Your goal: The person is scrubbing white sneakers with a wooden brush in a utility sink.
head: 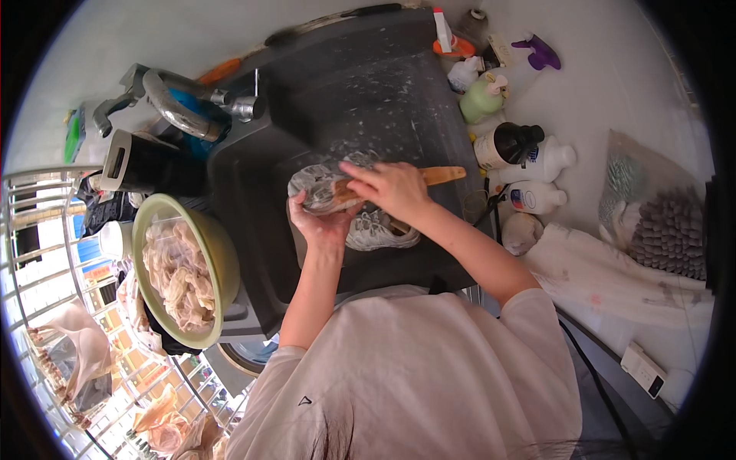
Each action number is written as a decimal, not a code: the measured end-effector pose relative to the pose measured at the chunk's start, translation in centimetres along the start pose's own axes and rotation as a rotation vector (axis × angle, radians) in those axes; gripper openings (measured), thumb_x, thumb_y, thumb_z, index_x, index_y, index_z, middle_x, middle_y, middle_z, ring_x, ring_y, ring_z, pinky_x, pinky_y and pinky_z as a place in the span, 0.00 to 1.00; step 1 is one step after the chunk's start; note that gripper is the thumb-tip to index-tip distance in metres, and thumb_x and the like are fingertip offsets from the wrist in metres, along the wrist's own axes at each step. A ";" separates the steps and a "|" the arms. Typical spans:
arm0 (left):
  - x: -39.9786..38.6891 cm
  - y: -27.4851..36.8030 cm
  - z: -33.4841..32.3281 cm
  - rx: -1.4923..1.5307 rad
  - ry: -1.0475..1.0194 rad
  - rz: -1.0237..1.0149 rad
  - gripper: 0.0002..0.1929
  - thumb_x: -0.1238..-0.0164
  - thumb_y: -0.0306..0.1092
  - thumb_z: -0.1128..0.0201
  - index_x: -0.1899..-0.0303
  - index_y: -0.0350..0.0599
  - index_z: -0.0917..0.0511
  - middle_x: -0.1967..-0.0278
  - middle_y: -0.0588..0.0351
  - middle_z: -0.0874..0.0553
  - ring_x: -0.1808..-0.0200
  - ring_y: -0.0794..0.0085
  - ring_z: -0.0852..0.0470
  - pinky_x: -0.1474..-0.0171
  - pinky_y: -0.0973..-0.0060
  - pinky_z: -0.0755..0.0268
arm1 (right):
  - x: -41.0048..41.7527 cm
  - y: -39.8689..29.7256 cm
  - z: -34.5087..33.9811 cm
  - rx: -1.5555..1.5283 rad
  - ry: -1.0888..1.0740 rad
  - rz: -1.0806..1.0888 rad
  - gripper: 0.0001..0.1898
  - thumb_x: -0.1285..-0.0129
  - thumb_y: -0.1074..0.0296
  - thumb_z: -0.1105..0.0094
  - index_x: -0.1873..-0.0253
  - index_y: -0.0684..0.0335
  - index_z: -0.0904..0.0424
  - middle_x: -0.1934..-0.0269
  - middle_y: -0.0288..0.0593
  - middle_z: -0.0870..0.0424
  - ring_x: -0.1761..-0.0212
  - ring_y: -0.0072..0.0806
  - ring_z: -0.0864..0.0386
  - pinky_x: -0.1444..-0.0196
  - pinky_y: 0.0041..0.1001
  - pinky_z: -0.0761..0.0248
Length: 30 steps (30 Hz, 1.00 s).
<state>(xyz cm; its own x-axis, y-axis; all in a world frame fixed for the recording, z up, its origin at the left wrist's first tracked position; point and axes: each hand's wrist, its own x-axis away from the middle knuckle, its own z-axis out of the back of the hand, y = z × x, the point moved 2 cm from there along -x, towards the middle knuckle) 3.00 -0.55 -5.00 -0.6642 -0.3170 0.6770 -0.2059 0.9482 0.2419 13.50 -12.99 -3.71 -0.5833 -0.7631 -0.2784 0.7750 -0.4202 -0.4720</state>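
A wet, greyish shoe (318,179) is held over the dark sink (261,230), with my left hand (325,221) gripping it from below. My right hand (397,188) is closed on a wooden scrub brush (443,175), whose head lies against the shoe's side. The brush's bristles are hidden. Below my hands, a second laced shoe (376,233) sits in the sink, partly covered by my right wrist. Whitish suds cling to the held shoe and spot the sloping drainboard (374,86) beyond it.
A chrome faucet (178,109) rises at the sink's left corner. Beside it stands a yellow-green basin (230,270) of pale wet cloth (178,276). Along the right edge are several bottles, including a black-topped one (506,146) and a green pump bottle (482,100). A black cable (592,374) hangs at lower right.
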 end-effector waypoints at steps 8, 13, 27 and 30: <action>-1.3 0.8 0.7 -0.006 -0.001 -0.209 0.33 0.46 0.49 0.44 0.38 0.41 0.29 0.40 0.45 0.22 0.37 0.49 0.24 0.32 0.47 0.34 | 0.8 -4.7 -0.8 -0.208 -0.096 -0.201 0.31 0.27 0.52 0.45 0.22 0.28 0.42 0.57 0.50 0.18 0.66 0.45 0.15 0.68 0.40 0.21; -0.1 -0.2 0.2 0.165 0.068 -0.068 0.27 0.49 0.44 0.42 0.47 0.38 0.22 0.52 0.47 0.15 0.49 0.54 0.16 0.42 0.59 0.22 | 0.9 -4.5 -1.7 -0.111 -0.098 -0.299 0.27 0.28 0.54 0.45 0.26 0.26 0.35 0.66 0.47 0.18 0.68 0.44 0.15 0.70 0.40 0.20; -0.2 0.1 2.9 -0.006 -0.108 -0.263 0.32 0.54 0.40 0.43 0.42 0.36 0.25 0.44 0.44 0.19 0.40 0.51 0.21 0.34 0.58 0.28 | -0.7 -7.3 1.2 -0.167 -0.211 -0.181 0.24 0.26 0.52 0.48 0.27 0.33 0.32 0.65 0.54 0.16 0.70 0.50 0.15 0.66 0.43 0.20; 0.1 -0.5 0.2 -0.041 -0.089 -0.357 0.29 0.55 0.38 0.44 0.48 0.35 0.22 0.49 0.43 0.16 0.47 0.52 0.18 0.37 0.59 0.27 | -1.7 -4.8 0.4 -0.182 -0.172 -0.392 0.26 0.27 0.53 0.47 0.26 0.34 0.33 0.68 0.55 0.17 0.70 0.53 0.15 0.68 0.43 0.20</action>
<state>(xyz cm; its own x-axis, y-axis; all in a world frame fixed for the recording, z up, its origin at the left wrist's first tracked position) 2.90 -1.05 -5.21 -0.6160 -0.6229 0.4823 -0.4083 0.7760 0.4807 10.93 -9.87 -0.62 -0.7628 -0.6409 0.0855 0.4401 -0.6116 -0.6575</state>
